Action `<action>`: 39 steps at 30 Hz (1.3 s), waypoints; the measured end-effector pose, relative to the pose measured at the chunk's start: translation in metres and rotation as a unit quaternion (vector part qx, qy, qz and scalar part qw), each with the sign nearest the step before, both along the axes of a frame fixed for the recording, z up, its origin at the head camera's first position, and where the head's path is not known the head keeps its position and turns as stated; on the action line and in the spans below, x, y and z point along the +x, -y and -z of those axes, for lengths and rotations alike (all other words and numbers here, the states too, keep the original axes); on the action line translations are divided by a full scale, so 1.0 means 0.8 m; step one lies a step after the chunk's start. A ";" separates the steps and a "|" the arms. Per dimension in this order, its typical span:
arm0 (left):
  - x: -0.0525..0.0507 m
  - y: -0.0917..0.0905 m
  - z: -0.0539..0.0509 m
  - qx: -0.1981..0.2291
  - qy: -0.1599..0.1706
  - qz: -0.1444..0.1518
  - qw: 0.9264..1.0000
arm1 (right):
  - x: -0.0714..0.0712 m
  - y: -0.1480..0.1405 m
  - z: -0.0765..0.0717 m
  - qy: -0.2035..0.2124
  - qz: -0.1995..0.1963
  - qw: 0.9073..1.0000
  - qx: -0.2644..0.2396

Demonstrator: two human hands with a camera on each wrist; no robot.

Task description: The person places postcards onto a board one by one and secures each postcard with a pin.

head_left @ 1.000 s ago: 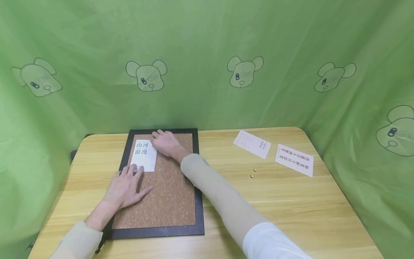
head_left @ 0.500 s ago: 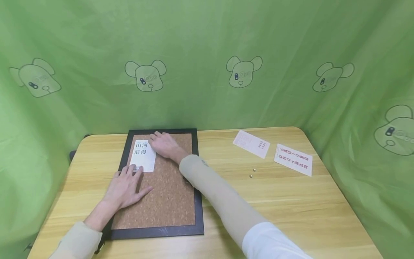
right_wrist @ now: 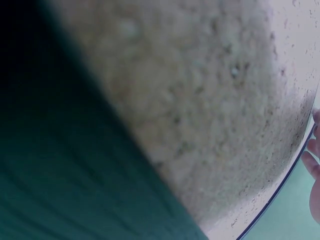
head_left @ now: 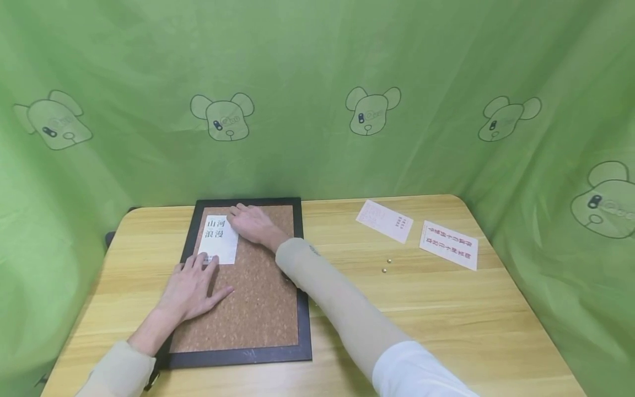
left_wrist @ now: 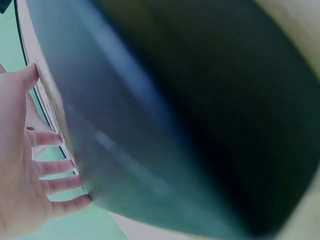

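Note:
A white card with large dark characters lies upright on the upper left of a black-framed corkboard. My left hand rests on the board with spread fingers, their tips at the card's lower edge. At the card's upper right corner, my right hand presses down with bent fingers. Whatever lies under its fingertips is hidden. The left wrist view shows the left hand side-on, fingers extended to the board. Only part of a hand shows at the right wrist view's edge, beyond blurred cork.
Two small shiny metal pieces, seemingly thumbtacks, lie on the wooden table right of the board. Farther back are a pale printed card and a card with red characters. Green curtains enclose the table.
The head view has shifted very slightly, so the scene sits a little further left. Both hands stay at the same places on the card and board.

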State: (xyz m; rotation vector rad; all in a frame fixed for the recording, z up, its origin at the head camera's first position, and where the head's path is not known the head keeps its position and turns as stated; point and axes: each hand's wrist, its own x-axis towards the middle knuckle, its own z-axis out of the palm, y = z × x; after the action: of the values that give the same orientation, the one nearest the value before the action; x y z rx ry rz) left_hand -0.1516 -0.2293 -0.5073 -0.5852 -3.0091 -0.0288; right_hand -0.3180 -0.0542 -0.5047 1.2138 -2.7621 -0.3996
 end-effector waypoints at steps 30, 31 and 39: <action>0.000 0.000 0.001 0.003 0.001 -0.003 1.000 | 0.001 0.000 -0.005 0.028 0.012 1.000 -0.003; 0.000 0.000 0.002 0.002 0.000 -0.002 1.000 | 0.001 0.000 -0.005 0.029 0.012 1.000 -0.003; 0.001 0.000 0.002 0.001 -0.009 0.001 1.000 | -0.001 0.000 -0.003 0.047 0.018 0.999 -0.019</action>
State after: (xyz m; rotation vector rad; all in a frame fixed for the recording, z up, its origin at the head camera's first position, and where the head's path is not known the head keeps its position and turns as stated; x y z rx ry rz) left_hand -0.1510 -0.2296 -0.5086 -0.5840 -2.9908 -0.0278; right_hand -0.3191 -0.0544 -0.5020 1.2049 -2.8608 -0.2979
